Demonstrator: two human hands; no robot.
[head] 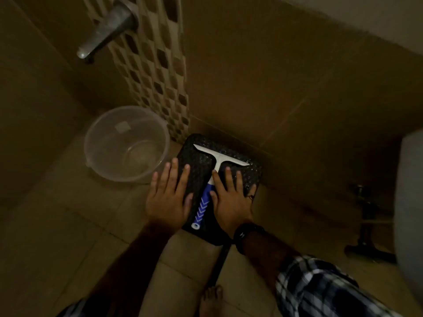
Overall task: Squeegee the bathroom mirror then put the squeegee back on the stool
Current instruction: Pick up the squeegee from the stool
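A squeegee [207,195] with a white blade and a blue, white-patterned handle lies flat on a black textured stool [199,168] by the wall. Its blade points away from me and its handle end points toward me. My left hand [168,194] lies flat, fingers spread, on the stool's left edge, just left of the handle. My right hand [230,197] lies flat on the stool to the right of the handle, thumb and forefinger touching it. Neither hand grips the squeegee. No mirror is in view.
A clear plastic bucket [127,144] stands on the tiled floor left of the stool. A metal tap [107,30] juts from the wall above it. A white toilet [409,202] and its pipework [366,211] are at the right. My bare foot [211,300] is below.
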